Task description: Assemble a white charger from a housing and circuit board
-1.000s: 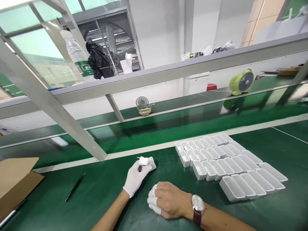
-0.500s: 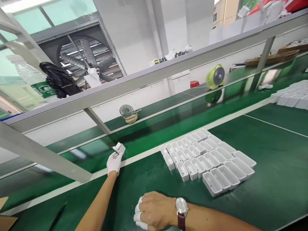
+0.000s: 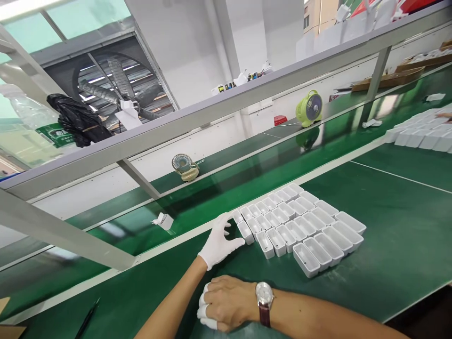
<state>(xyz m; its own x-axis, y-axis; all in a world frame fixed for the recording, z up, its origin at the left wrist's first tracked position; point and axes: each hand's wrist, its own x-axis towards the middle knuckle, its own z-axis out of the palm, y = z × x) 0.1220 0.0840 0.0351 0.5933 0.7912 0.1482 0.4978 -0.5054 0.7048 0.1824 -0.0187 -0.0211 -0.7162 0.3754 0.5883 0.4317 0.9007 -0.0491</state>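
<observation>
Nearest the front edge of the green worktop [image 3: 388, 221], the right hand [image 3: 226, 303] rests clenched in a loose fist holding nothing, with plenty of bare green to its right. Just past it the gloved left hand [image 3: 219, 242] is spread open, fingers at the near-left corner of the block of white trays [image 3: 296, 226], gripping none of them. Beyond the pale strip, a small white plug [image 3: 163, 220] sits alone on the belt [image 3: 229, 193], with a slanted metal beam [image 3: 52, 230] crowding the left side and two little fans [image 3: 184, 166] further back.
</observation>
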